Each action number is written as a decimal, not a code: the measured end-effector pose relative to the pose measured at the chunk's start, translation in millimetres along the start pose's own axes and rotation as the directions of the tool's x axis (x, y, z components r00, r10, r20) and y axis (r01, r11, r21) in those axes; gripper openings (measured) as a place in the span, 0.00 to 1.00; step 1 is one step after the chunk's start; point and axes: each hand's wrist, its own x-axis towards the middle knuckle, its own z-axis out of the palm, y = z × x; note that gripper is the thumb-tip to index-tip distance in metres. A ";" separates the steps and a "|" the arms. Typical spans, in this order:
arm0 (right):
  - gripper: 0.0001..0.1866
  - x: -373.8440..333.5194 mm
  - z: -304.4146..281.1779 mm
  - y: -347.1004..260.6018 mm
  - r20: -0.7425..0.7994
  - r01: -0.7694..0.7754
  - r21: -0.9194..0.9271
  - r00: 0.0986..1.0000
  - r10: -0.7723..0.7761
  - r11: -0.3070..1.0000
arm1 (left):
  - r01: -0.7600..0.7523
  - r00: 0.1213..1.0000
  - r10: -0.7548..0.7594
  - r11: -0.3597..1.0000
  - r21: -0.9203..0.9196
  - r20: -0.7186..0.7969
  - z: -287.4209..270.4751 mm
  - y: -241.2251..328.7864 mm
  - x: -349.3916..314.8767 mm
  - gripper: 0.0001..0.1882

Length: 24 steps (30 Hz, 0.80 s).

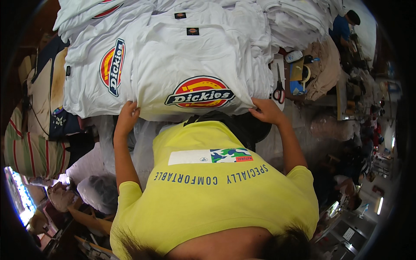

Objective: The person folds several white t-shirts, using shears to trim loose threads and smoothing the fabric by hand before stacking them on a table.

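A white T-shirt (186,56) with a red, yellow and dark blue chest print lies spread in front of me, its neckline and dark label toward the far side. My left hand (128,115) pinches its near edge at the left. At the right, my right hand (266,111) grips the same edge between thumb and fingers. The cloth stretches between both hands, sagging a little over the table's near side. Another printed white T-shirt (97,73) lies turned sideways to the left, partly under this one.
White garments are heaped at the far right (299,21). Scissors with red-and-black handles (278,89), a tape roll (306,74) and a white bottle (294,56) lie right of the shirts. Striped cloth (37,149) hangs at the left. Another person in blue (341,29) sits at the far right.
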 end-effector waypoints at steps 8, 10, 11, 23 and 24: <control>0.13 3.5 9.5 1.4 -0.039 0.163 -0.419 0.980 -0.197 0.894 | -0.118 0.992 0.078 0.872 0.474 0.102 -18.8 12.7 -3.1 0.11; 0.14 1.1 14.9 6.7 -0.116 0.056 -0.474 0.985 -0.125 0.879 | -0.065 0.995 0.027 0.904 0.423 0.094 -27.9 11.8 -8.3 0.12; 0.14 -0.7 17.4 8.7 -0.156 0.001 -0.498 0.984 -0.091 0.867 | -0.039 0.996 0.002 0.917 0.398 0.091 -30.9 9.6 -10.2 0.12; 0.10 -32.9 32.3 0.0 -0.494 -0.539 -0.305 0.794 0.354 0.785 | -0.025 0.972 0.055 0.991 0.131 -0.229 -48.5 -18.1 -14.0 0.11; 0.10 -31.3 35.8 0.2 -0.498 -0.524 -0.233 0.788 0.362 0.820 | -0.011 0.939 0.047 0.994 0.107 -0.340 -47.2 -3.6 -3.3 0.11</control>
